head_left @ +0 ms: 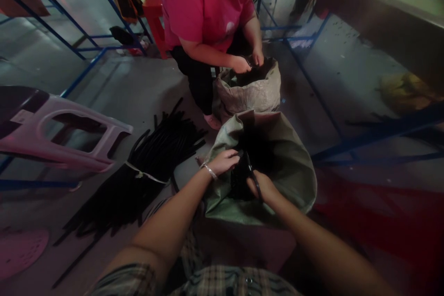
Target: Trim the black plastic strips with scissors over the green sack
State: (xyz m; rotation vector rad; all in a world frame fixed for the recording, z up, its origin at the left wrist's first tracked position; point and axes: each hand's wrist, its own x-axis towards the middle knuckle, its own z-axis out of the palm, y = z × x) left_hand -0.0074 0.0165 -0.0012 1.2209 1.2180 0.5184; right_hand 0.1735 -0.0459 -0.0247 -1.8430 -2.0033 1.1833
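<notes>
My left hand (224, 162), with a bracelet at the wrist, is closed on a short black strip (240, 153) over the mouth of a green woven sack (301, 171). My right hand (264, 187) grips black-handled scissors (255, 181), whose blades point up beside the strip. Dark pieces lie inside the sack below my hands, too dark to make out singly. To the left, a bundle of long black strips or tubes (114, 196) rests on the floor, bound with a pale tie (147, 176).
Across from me a person in a pink shirt (194, 14) works with both hands over another woven sack (253, 95). A pink plastic stool (93, 148) lies at left. Blue-framed tables (322, 27) stand on both sides, and a red stool (155, 23) is behind.
</notes>
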